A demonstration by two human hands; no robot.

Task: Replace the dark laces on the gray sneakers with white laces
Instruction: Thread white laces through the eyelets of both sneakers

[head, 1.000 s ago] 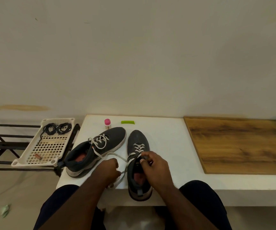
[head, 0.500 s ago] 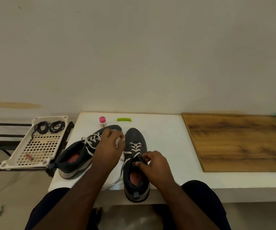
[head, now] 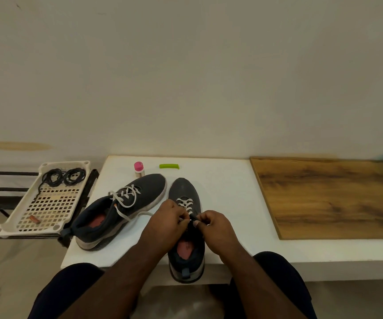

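Toe-away, the right sneaker (head: 187,229) points straight at the wall, both hands (head: 167,221) (head: 213,226) pinching its white lace (head: 186,204).

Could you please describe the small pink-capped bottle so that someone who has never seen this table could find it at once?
Start at the white table against the wall and look along its far edge, left of centre. The pink-capped bottle stands upright there, just beyond the toe of the left sneaker. Unlike the green piece lying flat to its right, it is upright.

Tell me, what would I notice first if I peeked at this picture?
Two hands, the left hand and right hand, meet over the near gray sneaker, pinching its white lace. Beside it lies the other gray sneaker. Black laces sit coiled in a white basket at left.
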